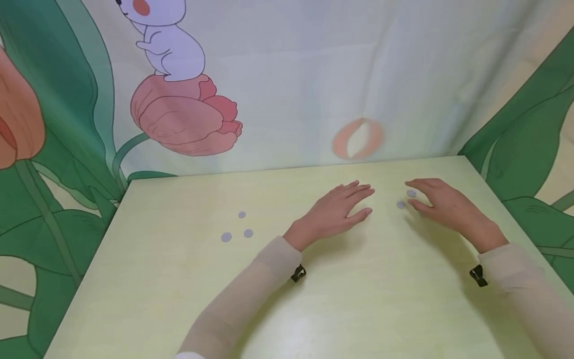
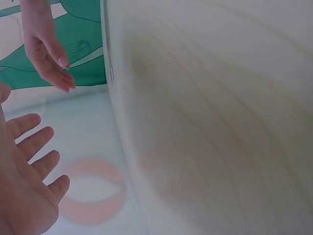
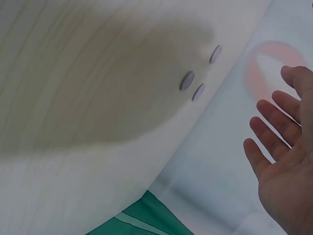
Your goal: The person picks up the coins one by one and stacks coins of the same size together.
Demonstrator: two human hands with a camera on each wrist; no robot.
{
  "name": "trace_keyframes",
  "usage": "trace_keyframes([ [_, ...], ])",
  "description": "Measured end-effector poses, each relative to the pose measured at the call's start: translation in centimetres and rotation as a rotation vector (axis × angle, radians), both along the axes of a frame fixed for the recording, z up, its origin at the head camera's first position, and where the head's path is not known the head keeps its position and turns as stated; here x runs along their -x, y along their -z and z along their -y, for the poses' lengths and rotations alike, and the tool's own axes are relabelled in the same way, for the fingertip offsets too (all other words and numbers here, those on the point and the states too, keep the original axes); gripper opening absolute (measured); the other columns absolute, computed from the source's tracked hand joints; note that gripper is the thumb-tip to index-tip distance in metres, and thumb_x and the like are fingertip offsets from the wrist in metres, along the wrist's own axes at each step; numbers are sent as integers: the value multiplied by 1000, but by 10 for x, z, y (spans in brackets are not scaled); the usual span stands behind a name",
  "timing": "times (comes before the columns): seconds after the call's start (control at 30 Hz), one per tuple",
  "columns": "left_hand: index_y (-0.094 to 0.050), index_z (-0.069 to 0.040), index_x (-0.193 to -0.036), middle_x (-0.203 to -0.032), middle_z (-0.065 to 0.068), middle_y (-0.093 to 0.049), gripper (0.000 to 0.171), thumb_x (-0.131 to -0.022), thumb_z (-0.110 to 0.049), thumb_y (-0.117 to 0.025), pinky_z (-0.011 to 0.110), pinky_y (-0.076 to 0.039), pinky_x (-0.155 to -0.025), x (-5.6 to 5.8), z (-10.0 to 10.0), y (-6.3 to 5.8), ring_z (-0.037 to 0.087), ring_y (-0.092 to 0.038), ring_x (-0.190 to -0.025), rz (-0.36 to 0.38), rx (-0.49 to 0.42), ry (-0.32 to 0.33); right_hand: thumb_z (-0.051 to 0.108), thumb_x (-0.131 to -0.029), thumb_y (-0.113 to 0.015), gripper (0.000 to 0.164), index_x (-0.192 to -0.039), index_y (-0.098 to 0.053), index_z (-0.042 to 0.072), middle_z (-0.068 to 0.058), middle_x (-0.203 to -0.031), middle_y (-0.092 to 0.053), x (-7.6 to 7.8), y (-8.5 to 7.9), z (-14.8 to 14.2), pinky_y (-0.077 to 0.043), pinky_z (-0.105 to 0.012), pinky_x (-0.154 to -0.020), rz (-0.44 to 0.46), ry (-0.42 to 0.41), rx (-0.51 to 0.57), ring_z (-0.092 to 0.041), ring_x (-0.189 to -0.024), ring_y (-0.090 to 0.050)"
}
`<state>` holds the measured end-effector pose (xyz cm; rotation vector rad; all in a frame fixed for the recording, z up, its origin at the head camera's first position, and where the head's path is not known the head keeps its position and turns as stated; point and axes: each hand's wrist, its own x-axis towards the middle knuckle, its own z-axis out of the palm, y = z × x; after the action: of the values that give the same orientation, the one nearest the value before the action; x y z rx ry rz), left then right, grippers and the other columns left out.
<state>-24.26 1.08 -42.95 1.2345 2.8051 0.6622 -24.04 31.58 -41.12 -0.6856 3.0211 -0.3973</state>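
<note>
Clearly, from the head view, both your hands are released, fingers extended and holding nothing. Your left hand (image 1: 334,212) is above the far middle of the table (image 1: 367,309), its fingers pointing toward the right edge; your right hand (image 1: 448,204) is over toward the far right corner, thumb and fingers apart. Three small grey discs (image 1: 248,233) lie to the left of your left hand, toward the far left corner. Two more discs (image 1: 401,205) show just beside your right thumb and fingers. From your left wrist, you see your left palm with its fingers spread, your right hand farther off, and the printed curtain (image 2: 93,122) beyond the far edge. From your right wrist, you see three discs grouped near the far edge, apart from your right hand with its relaxed fingers.
</note>
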Motion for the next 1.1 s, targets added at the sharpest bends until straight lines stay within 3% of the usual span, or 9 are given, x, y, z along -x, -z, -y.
trace_keyframes([
  [0.4,-38,-24,-158,-162,-6,-36,58,-108,-52,-39,28,-19,-123,15,-30,-3,11,-22,-153,61,-60,-14,22,-99,-67,52,-142,-53,-4,-31,-140,-53,14,4,-21,-36,-64,-108,37,24,-19,-49,-132,-46],
  [0.7,-41,-24,-157,-161,-8,-37,57,-107,-52,-40,27,-21,-122,24,-44,-5,12,-27,-151,105,-62,-26,18,-99,-68,47,-137,-56,-6,-29,-127,-63,26,8,-24,-45,-63,-98,64,-19,-33,-46,-117,-58],
  [1.1,-46,-26,-153,-155,-12,-45,55,-105,-54,-45,24,-29,-117,45,-76,-12,10,-36,-144,123,7,-30,16,-96,-70,40,-128,-62,-7,-26,-115,-68,39,12,-40,-52,-58,-87,49,-29,-40,-42,-102,-65],
])
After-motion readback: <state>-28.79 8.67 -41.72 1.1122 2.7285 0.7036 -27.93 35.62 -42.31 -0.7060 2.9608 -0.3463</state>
